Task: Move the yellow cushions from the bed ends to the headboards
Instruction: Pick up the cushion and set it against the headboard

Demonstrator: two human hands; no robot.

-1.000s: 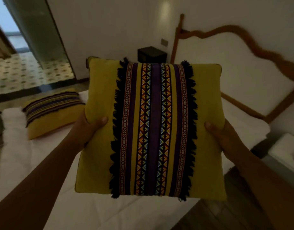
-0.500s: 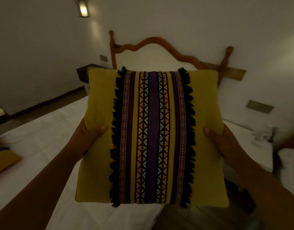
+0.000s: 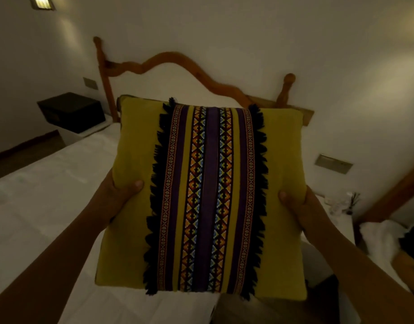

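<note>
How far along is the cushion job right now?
Nothing visibly done: no cushion lies at the headboard yet. In hand: both hands, left and right, hold one yellow cushion up, facing it. Left: set it there; other cushions are out of view.

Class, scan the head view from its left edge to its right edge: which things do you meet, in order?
Wall lamp → black box → left hand → yellow cushion → right hand → wall switch plate → reed diffuser
</note>
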